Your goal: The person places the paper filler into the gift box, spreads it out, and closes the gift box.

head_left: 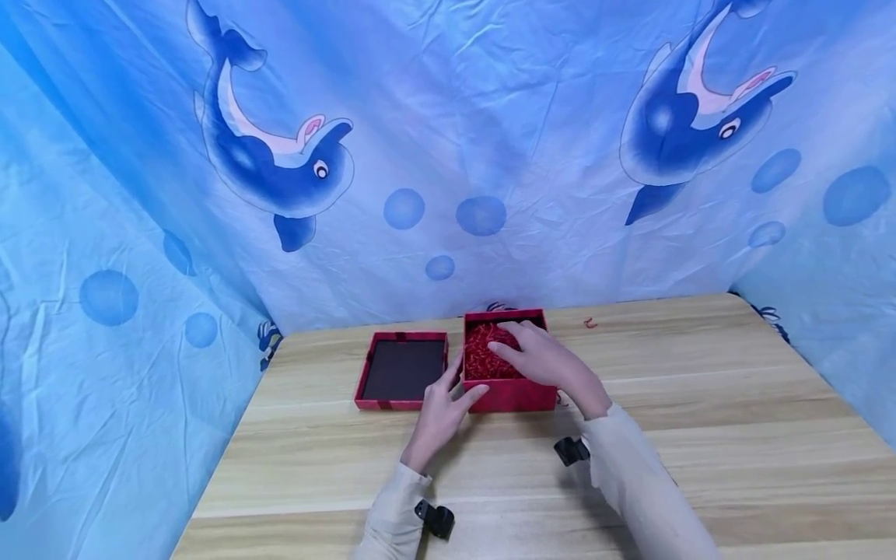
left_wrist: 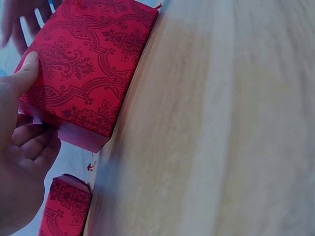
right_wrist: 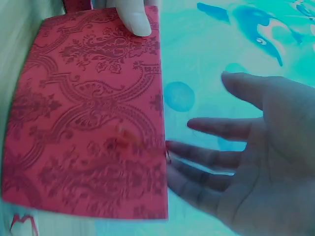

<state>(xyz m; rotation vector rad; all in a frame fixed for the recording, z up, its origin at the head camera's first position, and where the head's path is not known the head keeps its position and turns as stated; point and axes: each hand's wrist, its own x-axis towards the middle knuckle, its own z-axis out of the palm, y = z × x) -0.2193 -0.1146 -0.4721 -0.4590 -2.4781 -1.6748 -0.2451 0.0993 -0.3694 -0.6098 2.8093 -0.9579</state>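
Observation:
A red patterned gift box [head_left: 514,395] stands without its lid on the wooden table, filled with red shredded paper [head_left: 481,354]. My left hand [head_left: 441,411] holds its front left corner; in the left wrist view the thumb [left_wrist: 30,64] presses the front wall and the other fingers lie along the side. Over the box opening hovers my right hand [head_left: 542,354], fingers spread and fairly straight. The right wrist view shows that hand [right_wrist: 266,147] just past the box's rim, with nothing seen in its grasp.
Left of the box lies its red lid [head_left: 404,372], dark inside facing up. One stray paper shred [head_left: 590,323] sits on the table [head_left: 700,373] to the right. A blue dolphin-print curtain [head_left: 490,117] hangs behind and at both sides.

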